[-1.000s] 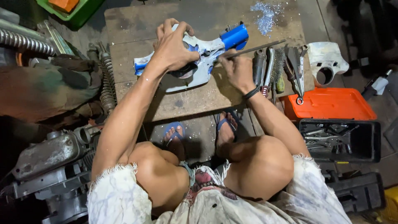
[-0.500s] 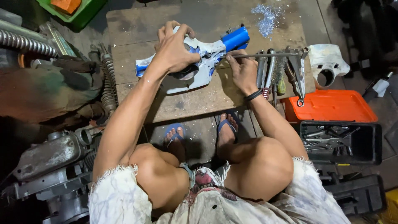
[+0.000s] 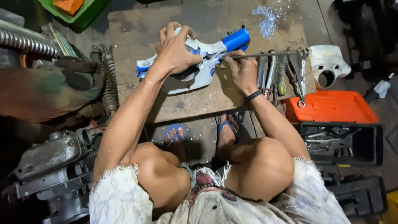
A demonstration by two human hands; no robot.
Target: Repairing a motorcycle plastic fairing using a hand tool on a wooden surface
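Because the person squats over the work, the nearest things are the bare knees and the feet in blue sandals (image 3: 176,133), planted just short of a low wooden board (image 3: 199,101) that serves as a bench. On that board lies a white and blue plastic cover (image 3: 203,68), a curved, branching shell with a bright blue end pointing away to the right. The left hand (image 3: 176,52) is clamped over its middle, fingers curled round the far edge, pressing it down. The right hand (image 3: 242,70) is closed round a thin metal rod (image 3: 269,54), whose near tip meets the cover close to the blue end.

The cover looks light and thin-walled, stiff enough to keep its shape yet likely to flex or crack at its narrow arms if squeezed hard. Its glossy paint would probably be slippery, so the broad middle, where the left hand sits, seems the safest hold. The paint is scuffed, with white patches worn grey.

Just beyond the right hand a row of hand tools (image 3: 286,72) lies on the board's right edge. To the right sit an orange toolbox lid (image 3: 331,108) and an open black tray (image 3: 342,143). Farther off, pale shavings (image 3: 269,18) dust the board, and a green bin (image 3: 81,14) stands at the far left.
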